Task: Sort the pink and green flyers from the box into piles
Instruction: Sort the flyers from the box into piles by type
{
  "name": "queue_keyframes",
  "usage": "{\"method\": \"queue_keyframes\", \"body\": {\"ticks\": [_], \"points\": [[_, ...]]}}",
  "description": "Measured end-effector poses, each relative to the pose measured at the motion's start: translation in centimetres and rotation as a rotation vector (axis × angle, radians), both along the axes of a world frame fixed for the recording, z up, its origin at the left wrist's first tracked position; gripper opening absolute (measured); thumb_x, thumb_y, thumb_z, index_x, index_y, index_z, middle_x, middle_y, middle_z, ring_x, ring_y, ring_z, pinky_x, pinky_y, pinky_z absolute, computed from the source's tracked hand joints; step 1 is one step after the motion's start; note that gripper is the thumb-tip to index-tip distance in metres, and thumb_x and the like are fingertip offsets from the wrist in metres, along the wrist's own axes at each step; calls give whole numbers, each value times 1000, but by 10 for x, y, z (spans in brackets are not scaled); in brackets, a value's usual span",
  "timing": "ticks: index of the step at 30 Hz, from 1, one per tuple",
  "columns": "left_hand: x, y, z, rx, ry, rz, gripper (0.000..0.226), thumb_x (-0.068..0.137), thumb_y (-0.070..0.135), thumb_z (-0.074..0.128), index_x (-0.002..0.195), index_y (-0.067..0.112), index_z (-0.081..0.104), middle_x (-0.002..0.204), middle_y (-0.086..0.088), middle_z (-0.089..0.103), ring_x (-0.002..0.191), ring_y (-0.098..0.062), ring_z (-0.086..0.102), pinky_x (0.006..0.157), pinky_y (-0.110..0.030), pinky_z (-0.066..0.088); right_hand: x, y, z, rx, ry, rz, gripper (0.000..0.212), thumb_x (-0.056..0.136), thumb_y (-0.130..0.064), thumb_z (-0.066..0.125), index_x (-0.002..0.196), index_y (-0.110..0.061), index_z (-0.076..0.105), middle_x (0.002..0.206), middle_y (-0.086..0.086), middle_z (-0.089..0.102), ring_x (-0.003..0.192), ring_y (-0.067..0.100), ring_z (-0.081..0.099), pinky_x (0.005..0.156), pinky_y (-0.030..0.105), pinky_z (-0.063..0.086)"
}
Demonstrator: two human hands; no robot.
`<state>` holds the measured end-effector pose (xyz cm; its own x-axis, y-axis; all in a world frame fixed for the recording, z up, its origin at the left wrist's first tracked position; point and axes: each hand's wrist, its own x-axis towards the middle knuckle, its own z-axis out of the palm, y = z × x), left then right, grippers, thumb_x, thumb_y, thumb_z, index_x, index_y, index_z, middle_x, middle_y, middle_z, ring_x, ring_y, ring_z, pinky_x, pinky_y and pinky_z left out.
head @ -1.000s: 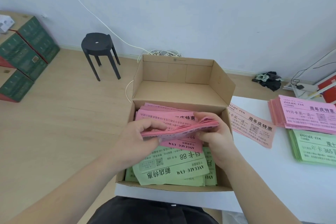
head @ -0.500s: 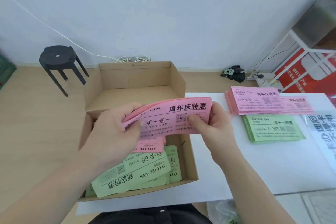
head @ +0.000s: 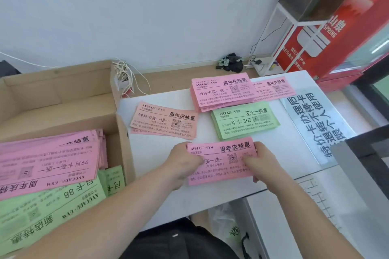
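Gripping a bundle of pink paper flyers (head: 221, 172) by both short ends, fingers of left hand (head: 184, 164) and right hand (head: 263, 166) curled round it, over the white worktop (head: 151, 149) just before the green flyer pile (head: 245, 121). Best to square edges, then lay flat on the pink pile (head: 219, 92) behind.

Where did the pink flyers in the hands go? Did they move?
Yes. The held flyers moved right, from above the box to over the table, near the green pile.

Face-up pink flyer stack (head: 221, 172) beside green pile (head: 245, 121); pink pile (head: 220, 94) beyond.
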<state>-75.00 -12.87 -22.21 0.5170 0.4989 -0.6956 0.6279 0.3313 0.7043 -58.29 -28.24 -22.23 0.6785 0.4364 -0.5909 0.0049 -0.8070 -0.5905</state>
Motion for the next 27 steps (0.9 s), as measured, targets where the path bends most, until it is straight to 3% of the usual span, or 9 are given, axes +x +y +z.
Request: {"method": "queue_keyframes", "body": {"ticks": [5, 8, 11, 13, 15, 17, 22, 24, 27], "points": [[25, -19, -9, -21, 21, 41, 14, 93, 0, 62, 101, 10, 57, 105, -7, 71, 96, -26, 72, 88, -52, 62, 34, -21, -11, -101, -205, -13, 34, 91, -14, 57, 125, -18, 53, 106, 3, 66, 95, 27, 65, 79, 39, 54], [16, -21, -8, 62, 42, 33, 34, 93, 13, 67, 123, 19, 53, 112, 0, 64, 104, -23, 67, 101, -48, 56, 32, -28, -14, -216, -304, 44, 41, 80, -29, 54, 118, -15, 52, 110, 8, 59, 103, 35, 60, 86, 47, 54], [1, -15, 4, 90, 20, 19, 36, 94, 18, 70, 127, 16, 57, 111, 0, 66, 106, -24, 68, 100, -46, 58, 8, -22, -13, -351, -426, 176, 55, 93, -36, 55, 140, -12, 40, 145, 13, 44, 140, 36, 37, 100, 50, 46], [-10, -10, 17, 112, -31, 24, 33, 94, 19, 71, 125, 17, 61, 109, 1, 69, 106, -23, 70, 97, -45, 59, -15, -7, -7, -321, -515, 265, 70, 97, -40, 53, 156, -11, 26, 161, 12, 30, 151, 33, 24, 111, 51, 39], [-23, -4, 33, 136, -89, 36, 25, 95, 18, 70, 119, 21, 65, 105, 1, 73, 103, -22, 72, 96, -42, 60, -40, 15, 5, -171, -568, 358, 64, 101, -42, 51, 157, -20, 31, 156, 3, 40, 144, 26, 37, 105, 45, 42], [-44, 2, 52, 138, -151, 53, 19, 96, 17, 70, 114, 21, 68, 101, -1, 77, 98, -19, 75, 95, -40, 61, -68, 40, 20, 20, -549, 441, 47, 102, -42, 52, 146, -28, 49, 141, -7, 54, 127, 18, 52, 91, 37, 47], [-137, 35, 89, 207, -231, 141, 16, 97, 10, 70, 112, 15, 72, 100, -5, 80, 95, -18, 77, 87, -29, 62, -130, 99, 46, 450, -259, 571, 16, 97, -30, 66, 111, -31, 74, 98, -23, 70, 99, -3, 64, 82, 22, 54], [-189, 57, 86, 357, -135, 162, 15, 98, 13, 69, 110, 22, 72, 98, 3, 79, 93, -10, 76, 86, -26, 60, -157, 120, 53, 529, -169, 658, 15, 98, -21, 66, 105, -28, 78, 97, -23, 72, 99, -2, 64, 79, 15, 51], [-267, 88, 63, 718, 267, 13, 24, 96, 25, 72, 117, 33, 66, 113, 19, 71, 103, 1, 67, 93, -26, 52, -196, 149, 52, 551, -79, 807, 17, 98, -16, 67, 108, -24, 78, 100, -18, 73, 96, 2, 66, 84, 16, 52]]}}
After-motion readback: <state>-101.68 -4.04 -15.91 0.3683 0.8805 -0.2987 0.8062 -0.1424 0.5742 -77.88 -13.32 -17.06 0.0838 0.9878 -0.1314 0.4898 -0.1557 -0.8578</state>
